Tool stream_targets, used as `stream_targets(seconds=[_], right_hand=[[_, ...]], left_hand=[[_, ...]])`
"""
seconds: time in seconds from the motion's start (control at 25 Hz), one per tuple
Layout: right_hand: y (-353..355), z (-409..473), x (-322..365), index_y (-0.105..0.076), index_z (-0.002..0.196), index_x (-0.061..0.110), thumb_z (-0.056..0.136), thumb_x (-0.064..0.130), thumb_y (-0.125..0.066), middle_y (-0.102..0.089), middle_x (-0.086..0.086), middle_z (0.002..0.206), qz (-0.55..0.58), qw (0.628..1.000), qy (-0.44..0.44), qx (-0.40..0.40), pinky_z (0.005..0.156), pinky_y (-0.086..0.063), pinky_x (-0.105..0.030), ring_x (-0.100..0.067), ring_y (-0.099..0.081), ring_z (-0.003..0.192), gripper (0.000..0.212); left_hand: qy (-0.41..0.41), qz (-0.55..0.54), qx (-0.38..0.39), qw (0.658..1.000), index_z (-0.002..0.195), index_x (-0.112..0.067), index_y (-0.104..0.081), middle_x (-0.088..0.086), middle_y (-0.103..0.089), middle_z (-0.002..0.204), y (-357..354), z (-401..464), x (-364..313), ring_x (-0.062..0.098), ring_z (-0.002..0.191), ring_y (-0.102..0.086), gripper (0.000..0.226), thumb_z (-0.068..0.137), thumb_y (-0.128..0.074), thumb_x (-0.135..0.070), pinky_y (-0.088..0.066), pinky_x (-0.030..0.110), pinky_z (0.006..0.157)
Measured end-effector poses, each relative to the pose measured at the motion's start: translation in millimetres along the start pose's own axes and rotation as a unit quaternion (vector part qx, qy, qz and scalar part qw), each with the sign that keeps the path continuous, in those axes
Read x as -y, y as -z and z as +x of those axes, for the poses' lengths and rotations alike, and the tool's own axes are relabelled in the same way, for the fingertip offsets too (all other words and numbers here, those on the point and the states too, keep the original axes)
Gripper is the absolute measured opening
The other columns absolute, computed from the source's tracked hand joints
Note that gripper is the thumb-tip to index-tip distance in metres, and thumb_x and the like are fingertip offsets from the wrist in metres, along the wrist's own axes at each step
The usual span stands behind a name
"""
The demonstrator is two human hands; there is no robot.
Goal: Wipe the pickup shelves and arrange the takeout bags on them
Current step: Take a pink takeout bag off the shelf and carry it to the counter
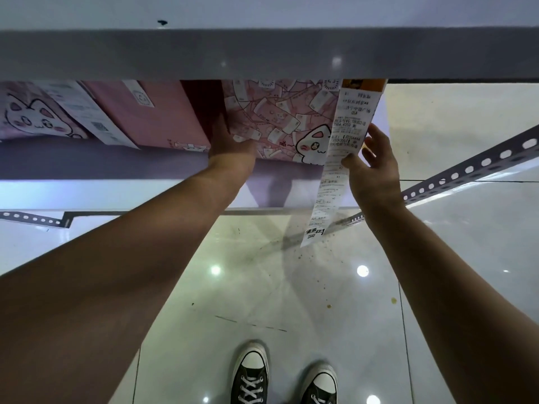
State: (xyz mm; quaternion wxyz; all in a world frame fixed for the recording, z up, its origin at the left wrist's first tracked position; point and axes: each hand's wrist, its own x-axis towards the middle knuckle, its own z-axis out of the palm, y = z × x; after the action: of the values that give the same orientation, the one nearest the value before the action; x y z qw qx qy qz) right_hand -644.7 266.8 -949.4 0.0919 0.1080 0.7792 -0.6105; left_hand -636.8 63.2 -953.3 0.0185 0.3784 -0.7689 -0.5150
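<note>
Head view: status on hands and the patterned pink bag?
Left hand flat against patterned pink bag on lower shelf. Right hand pinching its hanging receipt. Plain pink bag close on the left.

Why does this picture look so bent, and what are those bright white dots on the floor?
Head view: the wide-angle lens curves the shelf edge and stretches both forearms; the dots are ceiling lights mirrored in the glossy floor; the hands cast a soft shadow on the lower shelf; the receipt blurs toward its lower end.
</note>
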Motion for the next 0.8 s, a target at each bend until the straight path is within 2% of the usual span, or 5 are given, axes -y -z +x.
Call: stream_targets(seconds=[0.2, 0.36, 0.52, 0.64, 0.8], right_hand=[[0.7, -8.3, -4.0, -0.041, 0.146, 0.023, 0.096, 0.003, -0.056, -0.055, 0.002, 0.134, 0.000, 1.000, -0.005, -0.012, 0.073, -0.053, -0.009, 0.000, -0.057, 0.110, 0.056], [8.5, -27.6, -4.4, -0.045, 0.144, 0.031, 0.096, 0.002, -0.054, -0.058, 0.004, 0.133, -0.022, 0.998, -0.019, -0.048, 0.094, -0.055, -0.029, -0.001, -0.055, 0.113, 0.057], [20.8, -66.9, -2.3, -0.045, 0.143, 0.033, 0.097, 0.004, -0.051, -0.060, 0.002, 0.126, 0.003, 0.998, -0.051, -0.042, 0.089, -0.060, -0.043, -0.010, -0.061, 0.112, 0.055], [33.2, -98.7, 0.1, -0.046, 0.142, 0.030, 0.096, 0.001, -0.049, -0.062, 0.006, 0.122, 0.034, 0.996, -0.076, -0.028, 0.077, -0.062, -0.034, -0.007, -0.067, 0.104, 0.054], [52.8, -140.3, 5.7, -0.046, 0.143, 0.032, 0.099, 0.000, -0.046, -0.063, 0.008, 0.122, 0.054, 0.991, -0.119, -0.013, 0.063, -0.058, -0.020, 0.003, -0.069, 0.094, 0.054]], left_hand=[[-0.020, -0.041, 0.015, 0.999, 0.135, -0.011, -0.048, 0.006, -0.059, 0.118, 2.9, -10.9, 14.5, 0.019, 0.096, -0.057, 0.052, 0.086, -0.058, 0.001, -0.046, 0.019, 0.067], [-0.034, -0.075, 0.020, 0.996, 0.137, -0.018, -0.049, 0.008, -0.060, 0.128, 10.6, -35.6, 20.6, 0.021, 0.109, -0.062, 0.057, 0.085, -0.060, 0.002, -0.053, 0.023, 0.086], [-0.019, -0.088, 0.009, 0.996, 0.135, -0.023, -0.052, 0.002, -0.063, 0.123, 28.4, -76.8, 20.4, 0.009, 0.095, -0.066, 0.058, 0.084, -0.059, 0.002, -0.058, 0.022, 0.077], [-0.007, -0.072, 0.008, 0.997, 0.127, -0.018, -0.055, 0.004, -0.062, 0.119, 42.1, -110.1, 21.5, 0.024, 0.106, -0.065, 0.047, 0.084, -0.059, 0.000, -0.058, 0.044, 0.089], [0.039, -0.044, 0.034, 0.998, 0.128, -0.028, -0.054, 0.001, -0.062, 0.125, 60.0, -147.2, 14.4, 0.020, 0.108, -0.064, 0.045, 0.088, -0.059, -0.009, -0.058, 0.039, 0.086]])
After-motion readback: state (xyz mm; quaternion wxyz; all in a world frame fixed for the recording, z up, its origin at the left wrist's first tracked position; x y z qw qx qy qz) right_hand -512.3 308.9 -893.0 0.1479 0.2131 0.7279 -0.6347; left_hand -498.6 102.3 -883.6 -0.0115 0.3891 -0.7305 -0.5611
